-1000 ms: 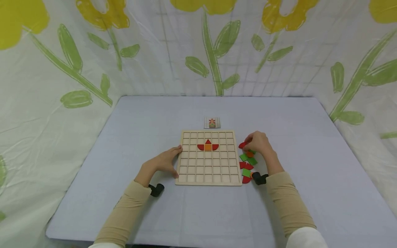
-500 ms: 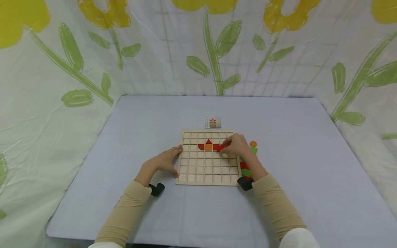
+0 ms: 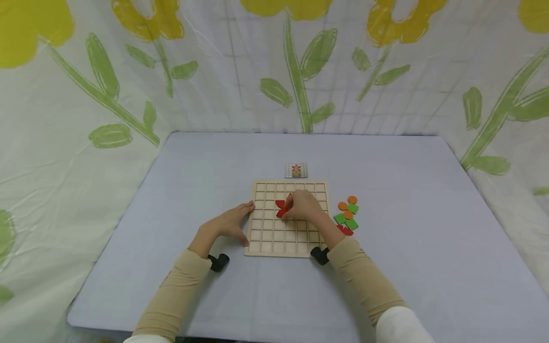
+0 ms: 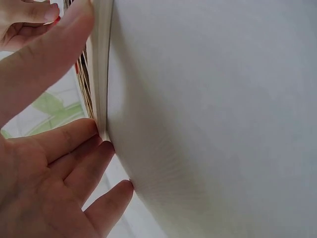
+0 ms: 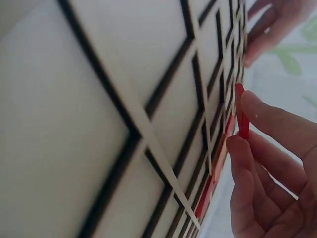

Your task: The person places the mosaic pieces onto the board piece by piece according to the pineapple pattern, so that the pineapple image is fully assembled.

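Note:
A wooden grid board (image 3: 279,254) lies on the table, its square cells divided by thin ridges. My left hand (image 3: 227,225) rests at its left side, thumb and fingers spread apart along the edge; the left wrist view has the fingertips (image 4: 106,146) right at the board's rim. Over the upper middle of the grid, my right hand (image 3: 303,206) pinches a small flat red tile (image 5: 242,116) between thumb and fingertips. A red tile with a rounded corner (image 3: 279,203) sits in a cell beside it. An orange tile (image 5: 219,166) in the grid shows in the right wrist view, hidden by the hand from above.
Right of the board lie loose orange discs (image 3: 352,199), green square tiles (image 3: 351,224) and red tiles (image 3: 346,231), partly behind the right forearm. A small pattern card (image 3: 296,170) lies beyond the board's far edge. A flower-printed curtain (image 3: 240,95) hangs behind the table.
My right hand has picked a red tile from the loose pieces and carried it left over the board to the placed tiles. The left hand has stayed at the board's edge.

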Demonstrator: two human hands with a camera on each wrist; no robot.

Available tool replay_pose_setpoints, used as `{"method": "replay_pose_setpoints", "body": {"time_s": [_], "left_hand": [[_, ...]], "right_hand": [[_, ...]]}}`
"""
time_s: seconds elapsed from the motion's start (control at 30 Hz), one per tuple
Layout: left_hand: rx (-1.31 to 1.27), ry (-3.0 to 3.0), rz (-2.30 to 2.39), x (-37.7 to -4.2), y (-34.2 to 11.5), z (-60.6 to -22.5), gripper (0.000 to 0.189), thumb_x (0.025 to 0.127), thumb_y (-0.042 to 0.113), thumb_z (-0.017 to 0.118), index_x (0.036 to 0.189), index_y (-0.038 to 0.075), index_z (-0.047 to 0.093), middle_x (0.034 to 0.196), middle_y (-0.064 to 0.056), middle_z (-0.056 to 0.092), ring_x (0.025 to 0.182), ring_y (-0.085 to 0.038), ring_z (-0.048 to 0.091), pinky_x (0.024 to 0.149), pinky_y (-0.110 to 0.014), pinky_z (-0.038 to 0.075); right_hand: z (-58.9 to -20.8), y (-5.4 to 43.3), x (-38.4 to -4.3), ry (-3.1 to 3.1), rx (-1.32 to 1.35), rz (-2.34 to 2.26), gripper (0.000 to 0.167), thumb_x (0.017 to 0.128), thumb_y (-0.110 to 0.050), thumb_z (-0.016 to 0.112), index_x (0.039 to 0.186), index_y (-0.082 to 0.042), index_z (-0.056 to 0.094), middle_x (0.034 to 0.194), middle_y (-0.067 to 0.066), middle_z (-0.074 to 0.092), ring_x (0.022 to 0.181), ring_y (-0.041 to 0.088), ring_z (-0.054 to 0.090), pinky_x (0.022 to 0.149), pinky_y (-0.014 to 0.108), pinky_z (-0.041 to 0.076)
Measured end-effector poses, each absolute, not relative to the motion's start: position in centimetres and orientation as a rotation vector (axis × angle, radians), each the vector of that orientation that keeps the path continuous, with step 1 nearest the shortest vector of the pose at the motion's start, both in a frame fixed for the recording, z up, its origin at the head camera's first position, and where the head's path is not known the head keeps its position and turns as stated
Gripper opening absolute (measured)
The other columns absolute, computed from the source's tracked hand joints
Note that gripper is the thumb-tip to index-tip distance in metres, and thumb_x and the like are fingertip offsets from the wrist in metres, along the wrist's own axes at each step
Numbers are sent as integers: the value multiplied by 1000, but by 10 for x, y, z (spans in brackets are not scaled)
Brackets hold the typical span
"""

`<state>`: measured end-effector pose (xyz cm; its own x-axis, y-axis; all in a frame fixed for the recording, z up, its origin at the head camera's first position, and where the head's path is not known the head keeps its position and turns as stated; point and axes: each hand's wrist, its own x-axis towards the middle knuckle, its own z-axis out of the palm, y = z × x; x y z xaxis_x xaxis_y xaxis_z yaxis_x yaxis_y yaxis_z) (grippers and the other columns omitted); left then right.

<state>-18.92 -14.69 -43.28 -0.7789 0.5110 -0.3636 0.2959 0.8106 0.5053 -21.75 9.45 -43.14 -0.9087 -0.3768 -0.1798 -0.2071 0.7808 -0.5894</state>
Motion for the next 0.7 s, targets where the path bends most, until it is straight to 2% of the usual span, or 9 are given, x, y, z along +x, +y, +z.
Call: {"method": "replay_pose_setpoints", "body": {"time_s": [0.33, 0.7], "left_hand": [[592, 2505, 583, -191, -148, -437, 104, 67, 16, 88, 149, -6, 28, 159, -19, 17, 145, -36, 19, 115, -48, 24], [590, 2500, 591, -191, -147, -436, 104, 68, 15, 88, 150, -6, 27, 160, -18, 16, 145, -35, 19, 115, -48, 25]], "right_hand": [[-433, 89, -215, 2696, -472, -773, 26, 76, -20, 84, 97, -7, 74, 81, -1, 66, 73, 15, 58, 66, 28, 49], [-434, 88, -215, 2686, -529, -776, 16, 83, -13, 78, 96, -6, 74, 82, 2, 66, 74, 16, 58, 66, 28, 49]]}}
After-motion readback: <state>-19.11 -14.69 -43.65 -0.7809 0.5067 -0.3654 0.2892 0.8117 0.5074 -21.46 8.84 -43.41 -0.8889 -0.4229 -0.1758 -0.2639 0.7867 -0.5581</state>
